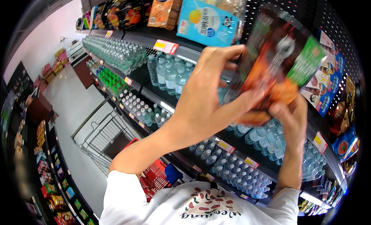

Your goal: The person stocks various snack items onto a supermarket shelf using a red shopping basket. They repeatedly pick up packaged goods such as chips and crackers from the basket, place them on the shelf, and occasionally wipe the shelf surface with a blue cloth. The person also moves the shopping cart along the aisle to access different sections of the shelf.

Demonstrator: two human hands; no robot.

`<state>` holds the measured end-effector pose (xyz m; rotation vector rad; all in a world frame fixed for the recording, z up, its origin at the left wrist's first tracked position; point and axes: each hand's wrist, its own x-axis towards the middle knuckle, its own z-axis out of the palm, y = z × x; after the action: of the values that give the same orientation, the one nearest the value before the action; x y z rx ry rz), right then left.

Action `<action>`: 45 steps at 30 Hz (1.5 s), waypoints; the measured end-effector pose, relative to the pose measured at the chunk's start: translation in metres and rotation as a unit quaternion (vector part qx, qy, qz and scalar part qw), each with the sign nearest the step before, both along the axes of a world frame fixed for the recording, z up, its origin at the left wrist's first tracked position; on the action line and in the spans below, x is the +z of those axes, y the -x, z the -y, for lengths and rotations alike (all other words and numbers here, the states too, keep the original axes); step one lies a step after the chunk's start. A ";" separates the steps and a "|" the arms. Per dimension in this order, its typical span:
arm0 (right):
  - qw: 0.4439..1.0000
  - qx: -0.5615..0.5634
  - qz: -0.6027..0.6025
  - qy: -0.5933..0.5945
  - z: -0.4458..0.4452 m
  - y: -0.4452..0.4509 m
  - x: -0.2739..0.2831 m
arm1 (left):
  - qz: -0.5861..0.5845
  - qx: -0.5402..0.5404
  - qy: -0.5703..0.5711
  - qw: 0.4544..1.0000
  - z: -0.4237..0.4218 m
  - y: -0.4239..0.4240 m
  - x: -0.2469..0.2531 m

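A dark food package [278, 59] with orange and green print, blurred by motion, is held up between my two hands in front of the shelves. My left hand [205, 94] grips its left side, the thumb across the printed front. On the lower right edge, my right hand [291, 117] closes with its thumb in front. Behind the package, a light-blue packet [207, 22] lies on the upper shelf beside an orange-brown box [165, 10]. Below them stand clear water bottles [171, 77] in rows.
Price tags line the shelf edge [188, 52]. A wire shopping cart [104, 135] stands in the aisle at left, and a red basket [156, 175] is by my left elbow. Snack shelves [55, 178] run along the far left. A poster [324, 80] and hanging packets [345, 143] are at right.
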<state>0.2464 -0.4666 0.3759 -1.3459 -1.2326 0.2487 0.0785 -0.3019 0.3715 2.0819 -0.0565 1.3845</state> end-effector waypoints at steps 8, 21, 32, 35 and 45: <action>0.948 0.199 0.094 0.230 -0.070 0.061 -0.156 | -0.114 0.042 0.289 0.950 -0.015 0.123 -0.102; 0.872 0.269 0.200 0.356 -0.060 0.117 -0.330 | -0.305 0.498 0.453 0.674 -0.007 0.320 -0.506; 0.880 0.140 0.141 0.431 -0.006 0.082 -0.340 | -0.311 0.579 0.572 0.491 -0.010 0.328 -0.636; 0.889 0.103 0.122 0.429 0.008 0.078 -0.341 | -0.337 0.572 0.564 0.491 -0.017 0.337 -0.654; 0.932 -0.048 0.205 0.295 0.033 0.047 -0.281 | 0.064 0.392 0.493 0.774 -0.122 0.273 -0.621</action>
<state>0.1998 -0.4995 0.0948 -2.0514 -1.4977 0.2895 -0.1945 -0.1800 -0.2492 1.0781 1.3285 1.4787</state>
